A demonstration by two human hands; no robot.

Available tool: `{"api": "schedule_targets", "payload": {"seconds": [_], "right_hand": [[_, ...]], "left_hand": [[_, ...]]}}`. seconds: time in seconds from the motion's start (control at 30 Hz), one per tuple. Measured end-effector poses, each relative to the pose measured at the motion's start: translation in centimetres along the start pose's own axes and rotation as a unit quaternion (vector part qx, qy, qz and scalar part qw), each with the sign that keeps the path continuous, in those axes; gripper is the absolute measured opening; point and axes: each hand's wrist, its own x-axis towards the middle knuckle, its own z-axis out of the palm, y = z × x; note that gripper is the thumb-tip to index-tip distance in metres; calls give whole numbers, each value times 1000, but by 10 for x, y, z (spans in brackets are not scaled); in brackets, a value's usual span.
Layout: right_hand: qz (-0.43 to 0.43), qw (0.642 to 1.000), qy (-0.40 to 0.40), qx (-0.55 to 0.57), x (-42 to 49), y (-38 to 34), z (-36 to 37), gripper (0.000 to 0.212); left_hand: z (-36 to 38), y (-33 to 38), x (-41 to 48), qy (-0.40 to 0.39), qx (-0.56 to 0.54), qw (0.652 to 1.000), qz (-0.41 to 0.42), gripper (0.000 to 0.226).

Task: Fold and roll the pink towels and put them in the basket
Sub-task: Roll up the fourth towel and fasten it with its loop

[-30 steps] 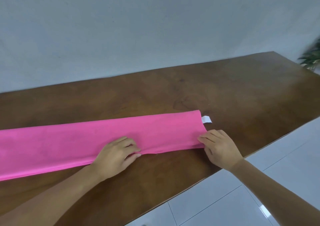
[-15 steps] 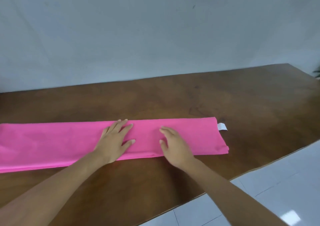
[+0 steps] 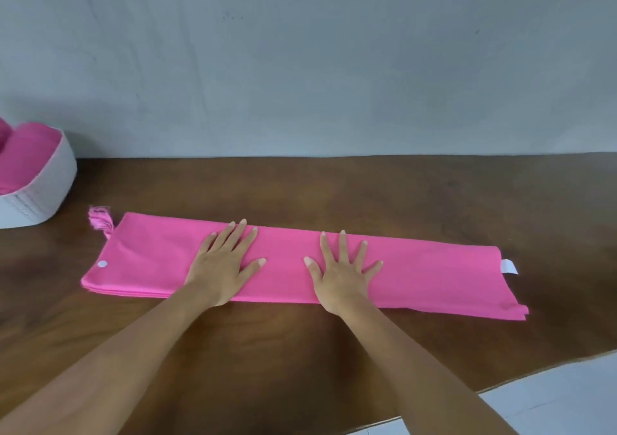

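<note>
left hand (image 3: 223,267), right hand (image 3: 340,276), flat on towel (image 3: 434,277)

Pink towel (image 3: 427,277) folded into a long strip, flat on brown table (image 3: 367,187). Left hand (image 3: 222,267) and right hand (image 3: 340,274) lie flat on its middle, fingers spread. White tag (image 3: 508,266) at right end. White basket (image 3: 40,184) far left holds rolled pink towels (image 3: 28,154).

Towel (image 3: 417,277) bright pink, white tag (image 3: 508,266), white dot (image 3: 102,264). Basket (image 3: 40,197) upper left white, pink rolls (image 3: 28,154) inside. Table (image 3: 334,187) dark brown wood. Wall (image 3: 300,60) grey-blue.
</note>
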Motion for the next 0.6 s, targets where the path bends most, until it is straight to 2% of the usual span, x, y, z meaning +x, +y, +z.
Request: {"api": "schedule_targets", "payload": {"seconds": [0.3, 0.43, 0.6], "right_hand": [[16, 1000, 7, -25, 1, -3, 6, 79], [21, 999, 5, -31, 1, -7, 6, 79], [28, 999, 2, -37, -1, -11, 5, 80]], "left_hand": [[-10, -132, -43, 0, -6, 994, -105, 84], [-15, -156, -49, -4, 0, 989, -148, 87], [-19, -156, -48, -17, 15, 987, -160, 87]]}}
